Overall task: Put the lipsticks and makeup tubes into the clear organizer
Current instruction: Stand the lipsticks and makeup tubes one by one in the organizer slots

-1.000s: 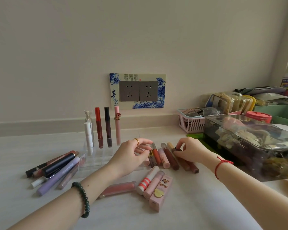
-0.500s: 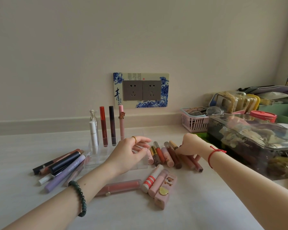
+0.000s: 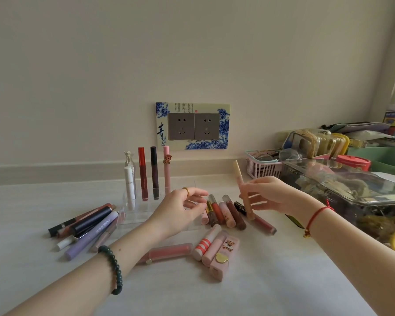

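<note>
Pale wall with a blue-flowered socket plate (image 3: 193, 126) backs the white bench (image 3: 260, 281). On it the clear organizer (image 3: 144, 210) sits left of centre with four tubes upright in its back row: a white tube (image 3: 129, 185), a red tube (image 3: 142, 174), a dark tube (image 3: 154, 173) and a pink tube (image 3: 167, 172). Our right hand (image 3: 269, 193) has its grip pinched on a peach tube (image 3: 243, 190), held in the air with its pale end up and leaning left, above the row of loose tubes (image 3: 224, 213) lying just right of the organizer. Our left hand (image 3: 183, 209) hovers over the organizer's front, its grip loosely spread and holding nothing. We judge that the peach tube goes into a slot next, and the trouble lies there. The organizer's walls hardly show against the bench, so we could set the tube's foot on a divider and have it slip and fall. Our left hand lies between the tube and the free slots and may get bumped or hide them. The four standing tubes are tall and thin, and a brush from a knuckle could topple them one into another. The organizer looks light, so a sideways push might slide it into the pile of pencils and tubes (image 3: 89, 226) just beside its left end.
</note>
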The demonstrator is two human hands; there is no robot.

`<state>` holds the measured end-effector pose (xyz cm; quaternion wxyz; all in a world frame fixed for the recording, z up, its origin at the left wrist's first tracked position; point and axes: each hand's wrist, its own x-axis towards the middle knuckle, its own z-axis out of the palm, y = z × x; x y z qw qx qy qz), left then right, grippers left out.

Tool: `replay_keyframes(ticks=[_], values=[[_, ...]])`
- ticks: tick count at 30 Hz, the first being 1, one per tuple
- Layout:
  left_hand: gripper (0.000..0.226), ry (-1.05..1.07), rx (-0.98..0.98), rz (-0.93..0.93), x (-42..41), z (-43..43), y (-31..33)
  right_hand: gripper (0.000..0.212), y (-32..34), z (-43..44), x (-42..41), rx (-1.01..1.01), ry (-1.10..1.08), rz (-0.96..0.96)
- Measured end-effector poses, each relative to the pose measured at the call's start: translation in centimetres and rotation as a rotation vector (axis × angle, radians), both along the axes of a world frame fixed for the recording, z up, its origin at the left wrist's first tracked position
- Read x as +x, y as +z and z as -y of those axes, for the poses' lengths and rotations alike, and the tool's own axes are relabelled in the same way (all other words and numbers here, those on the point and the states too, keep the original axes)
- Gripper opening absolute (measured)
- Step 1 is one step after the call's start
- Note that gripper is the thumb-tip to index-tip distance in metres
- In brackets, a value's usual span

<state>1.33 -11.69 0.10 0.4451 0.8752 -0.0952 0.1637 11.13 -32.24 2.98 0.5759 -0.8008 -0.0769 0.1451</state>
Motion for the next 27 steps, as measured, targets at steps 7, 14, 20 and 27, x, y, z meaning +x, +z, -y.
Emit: replay_keyframes(ticks=[7,14,20,27], values=[[0.031,0.004,-0.136,-0.075,-0.4,-0.2,1.1,0.017,2.6,-3.8,-3.1,0.275,0.197,0.16],[0.014,0.06,-0.211,-0.045,-0.5,-2.2,2.2,0.03,4.0,-8.2,-4.8,0.238,0.273,0.342],[0.01,0.124,-0.138,-0.025,0.0,-4.3,2.9,0.024,5.3,-10.4,-3.9,0.154,0.269,0.446],[0.023,0.183,-0.204,0.046,1.7,-5.4,4.3,0.023,6.2,-12.2,-2.0,0.1,0.174,0.573]])
